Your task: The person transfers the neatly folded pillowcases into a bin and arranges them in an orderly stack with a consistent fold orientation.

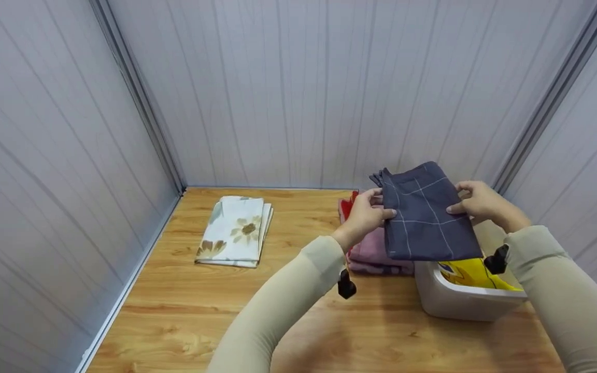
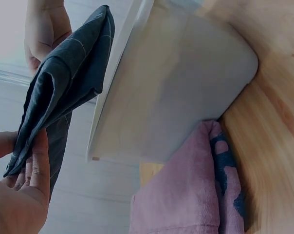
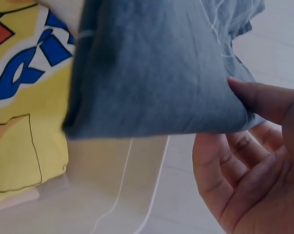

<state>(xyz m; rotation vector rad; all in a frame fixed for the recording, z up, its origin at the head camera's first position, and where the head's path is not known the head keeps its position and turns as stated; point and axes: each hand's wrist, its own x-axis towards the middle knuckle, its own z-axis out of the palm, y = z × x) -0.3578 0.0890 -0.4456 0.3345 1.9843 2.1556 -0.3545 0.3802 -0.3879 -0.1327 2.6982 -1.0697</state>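
Note:
A folded dark grey-blue cloth (image 1: 428,223) with thin white check lines hangs in the air between both hands. My left hand (image 1: 363,215) pinches its left edge, thumb on top and fingers beneath. On the opposite edge my right hand (image 1: 487,204) pinches it the same way, as the right wrist view shows. Below the cloth stands a white plastic bin (image 1: 472,300), partly covered by it. Inside the bin lies a yellow printed cloth (image 3: 30,107). Beside the bin, a folded pink cloth (image 2: 181,195) with a dark pattern rests on the table, partly behind the left hand.
On the left of the wooden table (image 1: 189,316) lies a folded white cloth (image 1: 236,228) with brown flowers. Something red (image 1: 347,205) shows at the pink cloth's back edge. Pale panel walls (image 1: 298,93) enclose the table at the back and sides.

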